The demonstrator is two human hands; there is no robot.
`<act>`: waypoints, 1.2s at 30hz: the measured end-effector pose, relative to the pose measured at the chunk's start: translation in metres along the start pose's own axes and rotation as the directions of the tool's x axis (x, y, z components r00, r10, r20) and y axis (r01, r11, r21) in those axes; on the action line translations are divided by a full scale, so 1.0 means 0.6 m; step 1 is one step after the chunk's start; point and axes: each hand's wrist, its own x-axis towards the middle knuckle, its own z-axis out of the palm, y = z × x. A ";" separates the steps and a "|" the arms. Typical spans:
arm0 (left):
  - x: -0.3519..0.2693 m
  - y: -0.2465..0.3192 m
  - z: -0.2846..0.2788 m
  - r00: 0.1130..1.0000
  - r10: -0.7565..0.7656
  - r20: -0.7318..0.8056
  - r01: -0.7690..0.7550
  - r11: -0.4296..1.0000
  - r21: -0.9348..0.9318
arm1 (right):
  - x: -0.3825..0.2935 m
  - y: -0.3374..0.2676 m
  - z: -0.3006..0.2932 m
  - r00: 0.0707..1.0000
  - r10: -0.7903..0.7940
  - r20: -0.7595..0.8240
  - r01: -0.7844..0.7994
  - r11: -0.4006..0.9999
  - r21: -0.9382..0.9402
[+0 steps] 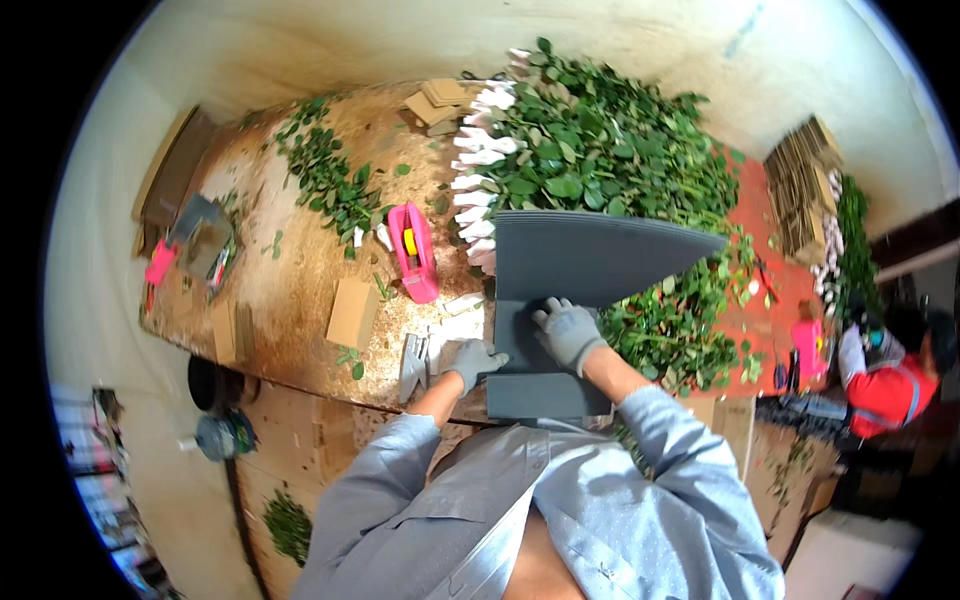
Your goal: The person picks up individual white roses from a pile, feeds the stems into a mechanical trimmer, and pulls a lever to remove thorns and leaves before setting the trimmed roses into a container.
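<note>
A dark grey corrugated plastic sheet (592, 255), folded with one raised panel and a low front flap, stands on the table before me. My right hand (568, 334), in a grey glove, rests on its inner face with the fingers somewhat spread. At the sheet's left edge is my gloved left hand (476, 364), thumb towards it; whether it grips the edge I cannot tell. Behind and to the right of the sheet lies a large pile of leafy green stems (600, 150), with white-wrapped ends (476, 199) lined up at its left side.
A pink tape dispenser (414, 255), a cardboard piece (352, 313) and a metal tool (414, 366) lie left of the sheet on the worn table (285, 300). Loose leafy stems (330, 176) lie farther back. At the far right are stacked cardboard (802, 191) and a person in red (892, 394).
</note>
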 end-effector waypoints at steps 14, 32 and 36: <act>-0.065 -0.002 -0.100 0.945 0.220 -0.241 -0.126 0.928 0.352 | 0.062 -0.027 0.070 0.988 0.120 0.093 -0.112 0.990 -0.080; 0.067 -0.036 -0.160 0.938 0.282 -0.201 -0.191 0.905 0.379 | 0.062 -0.028 0.067 0.988 0.135 0.074 -0.130 0.989 -0.069; -0.012 -0.001 -0.216 0.989 0.068 -0.131 -0.025 0.952 0.306 | 0.064 -0.025 0.067 0.990 0.111 0.092 -0.103 0.991 -0.086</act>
